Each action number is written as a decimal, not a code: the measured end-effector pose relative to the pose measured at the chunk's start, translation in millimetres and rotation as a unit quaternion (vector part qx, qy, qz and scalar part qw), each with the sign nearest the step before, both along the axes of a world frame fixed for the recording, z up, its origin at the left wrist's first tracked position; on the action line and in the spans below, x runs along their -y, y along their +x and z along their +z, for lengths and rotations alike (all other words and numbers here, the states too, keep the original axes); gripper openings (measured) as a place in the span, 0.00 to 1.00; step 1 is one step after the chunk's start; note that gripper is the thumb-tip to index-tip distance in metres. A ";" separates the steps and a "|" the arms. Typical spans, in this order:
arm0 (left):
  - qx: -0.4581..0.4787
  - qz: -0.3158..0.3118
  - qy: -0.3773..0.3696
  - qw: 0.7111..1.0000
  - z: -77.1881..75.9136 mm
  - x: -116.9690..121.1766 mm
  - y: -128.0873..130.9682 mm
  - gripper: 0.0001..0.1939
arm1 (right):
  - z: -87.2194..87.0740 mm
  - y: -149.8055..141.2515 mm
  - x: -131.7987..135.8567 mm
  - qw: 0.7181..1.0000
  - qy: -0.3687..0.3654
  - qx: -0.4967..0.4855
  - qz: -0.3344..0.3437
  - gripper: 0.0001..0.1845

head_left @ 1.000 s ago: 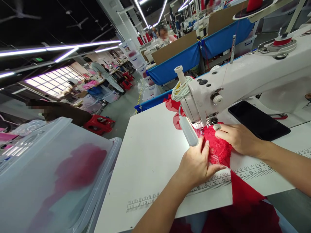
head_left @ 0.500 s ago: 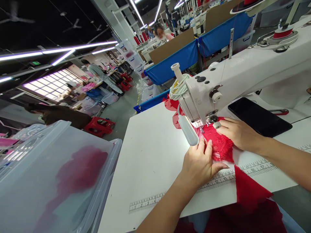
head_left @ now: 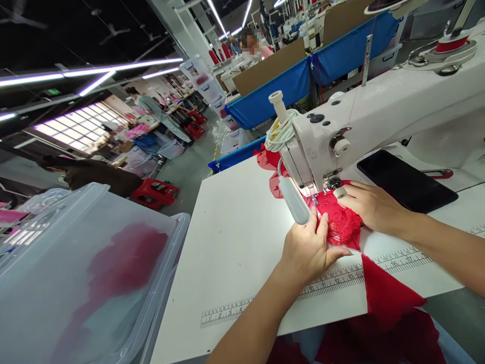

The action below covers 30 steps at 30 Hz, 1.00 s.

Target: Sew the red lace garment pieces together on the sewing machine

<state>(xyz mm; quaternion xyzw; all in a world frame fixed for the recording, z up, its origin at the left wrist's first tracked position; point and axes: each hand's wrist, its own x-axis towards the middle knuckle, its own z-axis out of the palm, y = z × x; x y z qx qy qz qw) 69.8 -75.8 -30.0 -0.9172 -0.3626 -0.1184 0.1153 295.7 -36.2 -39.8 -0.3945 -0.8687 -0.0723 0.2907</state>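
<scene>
A piece of red lace fabric lies under the presser foot of a white sewing machine. My left hand rests at its left edge, fingers stretched toward the foot and thumb spread out to the right. On the fabric's right side lies my right hand, its fingers extended and partly hidden behind the tension knob. A plain red strip runs from the lace over the table's front edge to a dark red heap below.
A black phone lies right of the needle area. The white table carries a printed ruler. Translucent bins stand at the left. A grey lamp hangs beside the needle. Other people work farther back.
The lace and the strip have shifted slightly left and toward the needle. My left hand has moved a little left with them; the view has tilted slightly.
</scene>
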 end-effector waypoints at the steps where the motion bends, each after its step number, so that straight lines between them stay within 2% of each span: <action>1: 0.002 0.001 0.000 1.000 0.1 -0.5 0.0 0.42 | -0.2 -0.1 -0.3 1.000 -0.006 0.001 -0.003 0.15; 6: 0.000 0.009 -0.007 1.000 1.4 -2.5 -0.1 0.42 | 1.0 -1.0 0.9 0.999 -0.036 0.005 -0.010 0.15; 12: 0.006 0.024 -0.020 1.000 1.8 -3.0 -0.5 0.45 | 2.4 -0.4 2.1 0.999 -0.031 0.008 -0.004 0.14; 14: 0.008 0.022 -0.019 1.000 1.6 -1.1 -0.5 0.43 | 1.7 0.4 1.5 0.999 -0.038 0.009 -0.003 0.14; 20: 0.031 -0.004 0.000 1.000 8.1 6.7 4.0 0.30 | 4.3 2.3 3.2 0.999 -0.051 0.012 0.012 0.12; 21: 0.035 -0.009 0.011 0.999 9.6 7.3 5.4 0.26 | 7.0 2.5 4.9 0.998 -0.059 0.024 0.012 0.12; 24: 0.029 -0.030 0.046 0.998 11.6 6.4 8.7 0.06 | 17.8 2.6 11.4 0.995 -0.077 0.060 0.001 0.14; 27: 0.045 -0.047 0.074 0.995 9.4 1.9 8.9 0.13 | 25.8 1.8 17.1 0.994 -0.059 0.087 -0.010 0.11; 30: 0.140 -0.071 0.019 0.987 7.2 -6.1 6.6 0.15 | 23.5 -1.2 20.7 0.996 -0.023 0.070 -0.042 0.12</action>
